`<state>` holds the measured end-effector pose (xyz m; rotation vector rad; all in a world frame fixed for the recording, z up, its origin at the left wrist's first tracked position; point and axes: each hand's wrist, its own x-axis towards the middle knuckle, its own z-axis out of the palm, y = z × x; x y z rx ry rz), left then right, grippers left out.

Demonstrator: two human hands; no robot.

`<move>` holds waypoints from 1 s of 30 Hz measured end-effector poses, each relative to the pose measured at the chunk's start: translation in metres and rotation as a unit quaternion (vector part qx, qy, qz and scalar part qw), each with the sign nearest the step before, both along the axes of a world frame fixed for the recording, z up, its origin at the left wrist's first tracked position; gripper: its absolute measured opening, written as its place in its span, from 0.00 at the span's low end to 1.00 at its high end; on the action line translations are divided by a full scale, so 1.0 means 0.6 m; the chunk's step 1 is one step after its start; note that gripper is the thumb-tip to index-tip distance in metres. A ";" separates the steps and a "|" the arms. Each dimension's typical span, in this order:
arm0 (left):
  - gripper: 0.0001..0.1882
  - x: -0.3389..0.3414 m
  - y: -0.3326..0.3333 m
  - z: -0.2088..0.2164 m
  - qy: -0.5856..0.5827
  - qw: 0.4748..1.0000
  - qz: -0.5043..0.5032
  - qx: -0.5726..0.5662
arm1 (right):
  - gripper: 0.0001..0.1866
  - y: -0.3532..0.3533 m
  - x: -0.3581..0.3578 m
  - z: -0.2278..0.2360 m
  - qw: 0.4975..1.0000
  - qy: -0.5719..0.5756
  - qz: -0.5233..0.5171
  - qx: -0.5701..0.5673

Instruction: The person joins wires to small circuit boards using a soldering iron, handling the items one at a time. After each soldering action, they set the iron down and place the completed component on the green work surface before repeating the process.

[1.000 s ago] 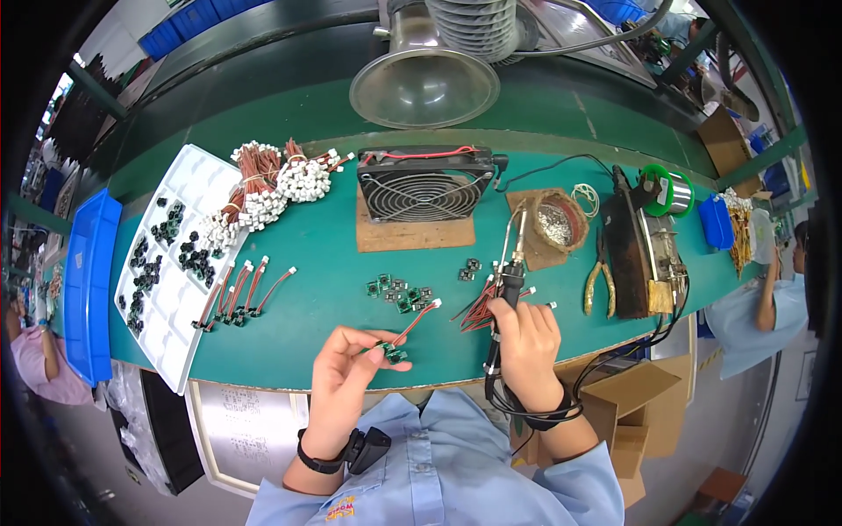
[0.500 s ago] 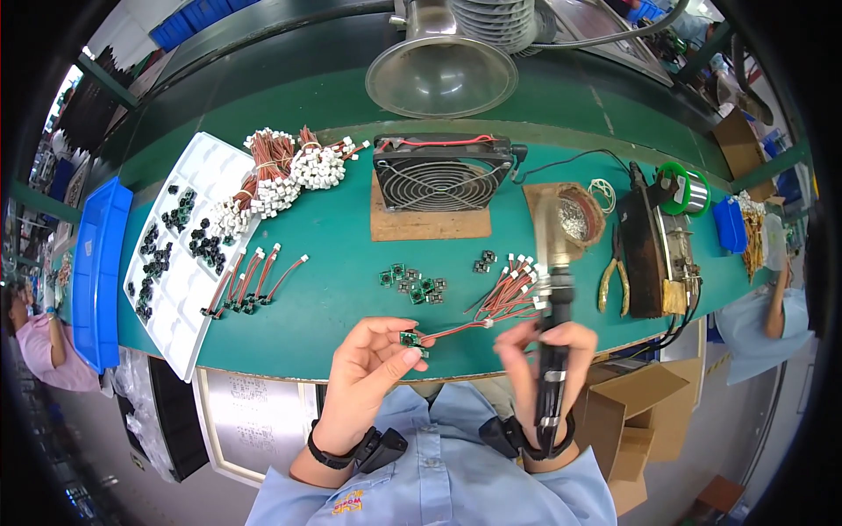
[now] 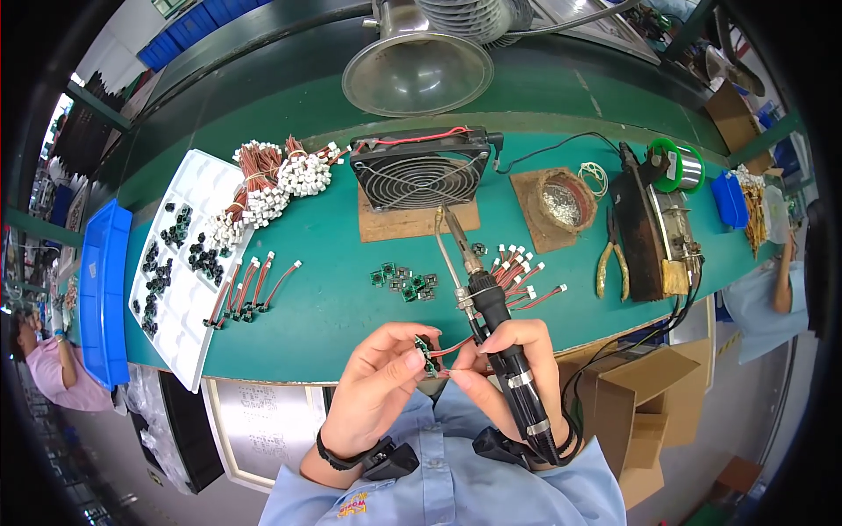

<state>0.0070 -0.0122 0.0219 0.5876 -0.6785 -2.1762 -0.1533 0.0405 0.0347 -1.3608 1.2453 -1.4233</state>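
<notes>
Near the table's front edge, my left hand (image 3: 373, 377) pinches a small green circuit board (image 3: 427, 355) between thumb and fingers. My right hand (image 3: 541, 359) is closed round a black-handled soldering iron (image 3: 488, 298), whose metal tip points up and away toward the fan. Thumb and index finger of that hand are also at a red-brown wire lead (image 3: 453, 348) that reaches the board; the exact joint is too small to make out. Beyond the hands lie several loose circuit boards (image 3: 419, 285) and a bunch of wire leads with white plugs (image 3: 517, 272).
A black fan (image 3: 421, 175) stands at the back, near a metal fume hood (image 3: 417, 74). Rightward are a solder-flecked round dish (image 3: 566, 202), pliers (image 3: 611, 259), a solder spool (image 3: 688, 167) and a soldering station (image 3: 638, 232). A white tray (image 3: 180, 329) and wired boards (image 3: 250, 294) lie left.
The soldering iron has swung from upright to tilting left, its tip now before the fan. My right hand has moved left, closer to the board in my left hand. The view has shifted slightly.
</notes>
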 end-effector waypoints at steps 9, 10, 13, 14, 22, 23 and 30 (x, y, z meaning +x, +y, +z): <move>0.15 -0.010 0.002 -0.007 0.109 0.988 -0.063 0.094 | 0.21 -0.001 -0.001 0.020 0.998 -0.043 0.033 0.020; 0.16 -0.010 0.001 -0.008 0.128 0.984 -0.076 0.097 | 0.21 -0.003 -0.001 0.023 0.998 -0.040 0.034 0.018; 0.16 -0.006 0.002 -0.018 0.143 0.980 -0.087 0.103 | 0.21 -0.005 -0.002 0.026 0.999 -0.031 0.029 0.007; 0.16 -0.006 0.002 -0.019 0.153 0.978 -0.092 0.106 | 0.21 -0.005 -0.002 0.025 0.999 -0.023 0.025 -0.002; 0.17 -0.007 0.007 -0.021 0.140 0.980 -0.086 0.115 | 0.21 -0.008 -0.005 0.028 0.999 0.017 -0.002 -0.040; 0.17 -0.007 0.007 -0.020 0.138 0.980 -0.087 0.116 | 0.21 -0.008 -0.005 0.028 0.999 0.019 -0.004 -0.041; 0.17 -0.008 0.007 -0.019 0.124 0.982 -0.083 0.117 | 0.21 -0.010 -0.007 0.025 0.998 0.024 -0.007 -0.053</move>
